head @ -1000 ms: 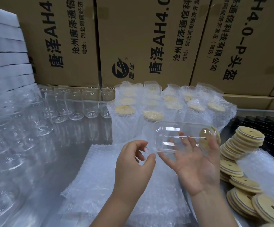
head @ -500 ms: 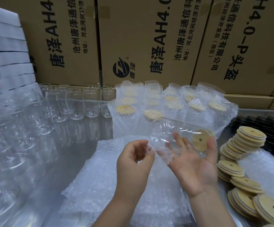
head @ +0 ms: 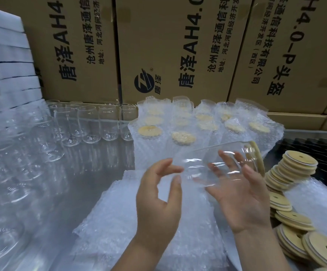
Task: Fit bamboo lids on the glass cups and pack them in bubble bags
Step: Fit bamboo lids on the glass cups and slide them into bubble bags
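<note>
A clear glass cup [head: 201, 159] lies on its side in the air with a bamboo lid [head: 257, 159] fitted on its right end. My right hand [head: 242, 204] holds it from below, palm up: the fingers show through the glass behind it and the thumb lies against its near side by the lid. My left hand [head: 156, 208] is at the cup's base with thumb and forefinger spread apart and curved, gripping nothing. Under both hands lies a pile of flat bubble bags [head: 117, 222].
Packed, lidded cups in bubble bags [head: 180, 132] stand behind the hands. Rows of bare glass cups [head: 90, 126] fill the left and back left. Stacks of loose bamboo lids [head: 295, 169] lie at the right beside more bubble wrap [head: 319, 204]. Cardboard cartons [head: 178, 45] wall off the back, white foam sheets [head: 2, 65] the far left.
My left hand has gone from pinched fingers to a spread thumb and forefinger at the cup's base. The cup has tilted, its lid end a little higher.
</note>
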